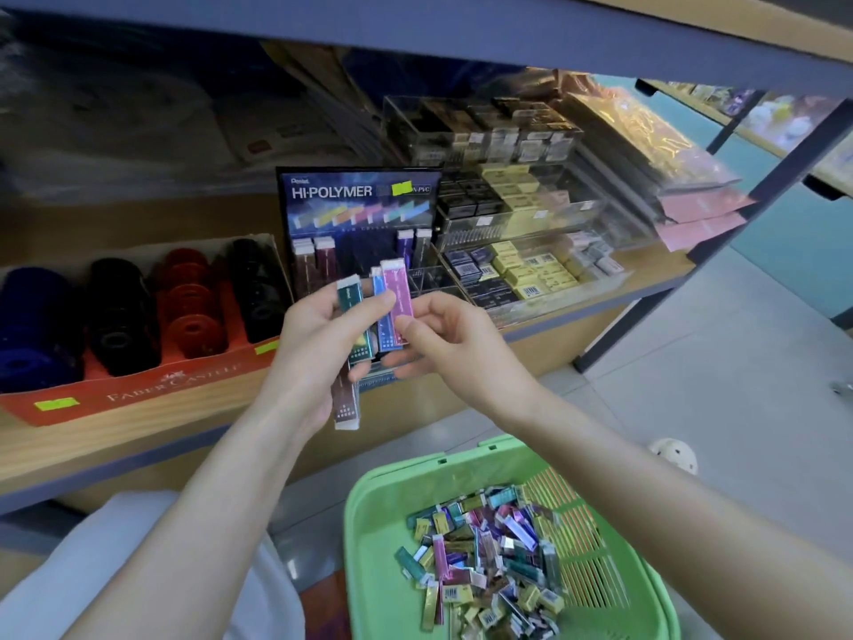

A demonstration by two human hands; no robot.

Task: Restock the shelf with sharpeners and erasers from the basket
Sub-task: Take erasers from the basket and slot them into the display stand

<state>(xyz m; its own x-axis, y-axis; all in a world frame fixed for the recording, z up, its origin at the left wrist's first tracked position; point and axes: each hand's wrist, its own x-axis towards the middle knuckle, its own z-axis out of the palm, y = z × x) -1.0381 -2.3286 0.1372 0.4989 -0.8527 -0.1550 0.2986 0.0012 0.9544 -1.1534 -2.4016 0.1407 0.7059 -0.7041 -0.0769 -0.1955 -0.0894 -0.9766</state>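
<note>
My left hand (pixel 318 344) grips a fan of long slim erasers: a green one (pixel 349 298), a blue one (pixel 384 323) and a brown one (pixel 346 401) hanging below the palm. My right hand (pixel 443 344) pinches the pink eraser (pixel 399 300) at its lower end, beside the blue one. Both hands are in front of the dark Hi-Polymer display stand (pixel 357 210) on the shelf, whose slots hold a few upright erasers. The green basket (pixel 383 501) sits low in front, holding several mixed erasers (pixel 484 561).
A red Faber-Castell box (pixel 138 390) with rows of round sharpeners stands left of the stand. Clear acrylic tiers (pixel 521 233) of boxed erasers stand to its right. The shelf above (pixel 415 34) overhangs. A blue shelf post (pixel 720 214) and tiled floor lie to the right.
</note>
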